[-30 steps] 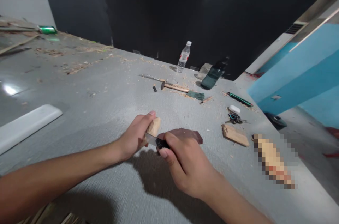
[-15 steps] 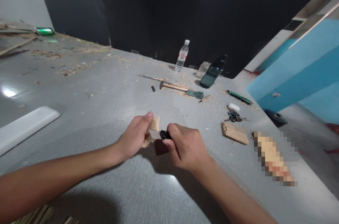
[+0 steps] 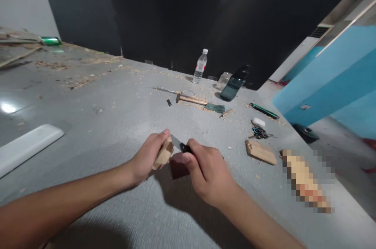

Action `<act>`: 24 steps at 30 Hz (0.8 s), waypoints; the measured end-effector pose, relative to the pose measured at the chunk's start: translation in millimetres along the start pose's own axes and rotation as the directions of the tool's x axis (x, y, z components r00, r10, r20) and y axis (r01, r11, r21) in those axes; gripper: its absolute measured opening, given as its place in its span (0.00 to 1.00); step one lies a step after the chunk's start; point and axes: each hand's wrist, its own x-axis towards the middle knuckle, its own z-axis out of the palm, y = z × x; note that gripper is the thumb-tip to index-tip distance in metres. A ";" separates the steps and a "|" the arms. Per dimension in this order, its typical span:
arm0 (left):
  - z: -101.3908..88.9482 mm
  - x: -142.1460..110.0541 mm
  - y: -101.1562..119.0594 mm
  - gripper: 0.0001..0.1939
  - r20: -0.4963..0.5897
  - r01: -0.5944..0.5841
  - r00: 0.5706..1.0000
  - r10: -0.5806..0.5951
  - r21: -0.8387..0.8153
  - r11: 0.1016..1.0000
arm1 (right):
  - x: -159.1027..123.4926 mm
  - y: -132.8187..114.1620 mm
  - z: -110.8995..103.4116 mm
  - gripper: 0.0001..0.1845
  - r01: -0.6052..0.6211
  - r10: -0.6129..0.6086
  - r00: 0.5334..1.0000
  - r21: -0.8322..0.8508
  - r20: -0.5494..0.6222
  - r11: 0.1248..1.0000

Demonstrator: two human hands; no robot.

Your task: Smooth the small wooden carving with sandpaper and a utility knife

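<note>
My left hand point(image 3: 148, 157) is closed around a small pale block of wood point(image 3: 164, 154) with cut facets, its thumb along the top. In my right hand point(image 3: 208, 170) is a knife with a black handle point(image 3: 185, 148), fingers wrapped round it. The knife's flat blade point(image 3: 176, 142) points left, close to the upper edge of the wood by my left thumb; whether it touches, I cannot tell. A dark reddish-brown flat piece point(image 3: 178, 166) lies on the grey surface beneath the blade, partly hidden by my right hand.
Beyond my hands lie a hammer point(image 3: 192, 100), a pencil point(image 3: 226, 113) and wood shavings. A water bottle point(image 3: 200, 66) and a dark bottle point(image 3: 234, 84) stand near the black wall. Keys point(image 3: 259, 132), a wooden piece point(image 3: 261, 151) and a green-black cutter point(image 3: 264, 110) lie right; a white bar point(image 3: 29, 148) left.
The wood has turned in my left hand, showing its faceted end. The blade has shifted from across the wood to its upper edge, tilting downward toward my right hand.
</note>
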 end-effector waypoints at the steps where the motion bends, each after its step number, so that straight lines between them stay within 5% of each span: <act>1: -0.8 -0.4 0.1 0.33 -0.007 -0.008 1.000 0.008 -0.005 1.000 | -1.7 -2.3 1.7 0.24 0.019 -0.019 1.000 -0.003 0.018 1.000; 6: -1.5 -2.3 -2.7 0.32 -0.029 -0.014 0.999 0.013 -0.053 0.998 | -8.3 -7.2 6.1 0.24 0.095 -0.094 0.993 -0.005 0.069 0.995; 10: 1.3 -7.0 0.1 0.34 -0.042 -0.063 0.997 0.066 0.058 0.996 | -9.1 -11.2 6.9 0.25 0.107 -0.106 0.991 -0.008 0.082 0.994; 15: -0.7 -7.9 2.8 0.37 -0.106 -0.148 0.979 0.175 0.222 0.964 | -7.6 -1.9 7.4 0.28 0.119 -0.120 0.993 -0.195 0.006 0.974; 20: -4.9 -1.6 -1.5 0.35 -0.122 -0.132 0.979 0.165 0.245 0.961 | -3.0 15.4 15.5 0.33 0.104 -0.119 0.993 -0.327 -0.026 0.939; 23: 1.7 -13.9 -3.9 0.35 -0.055 -0.097 0.992 0.111 0.214 0.972 | 10.9 36.9 2.9 0.35 -0.059 0.041 0.997 -0.342 -0.059 0.938; 24: 5.1 -19.9 -4.7 0.35 0.044 -0.054 0.998 0.046 0.194 0.980 | 16.4 45.8 -5.7 0.36 -0.181 0.147 0.981 -0.341 -0.125 0.922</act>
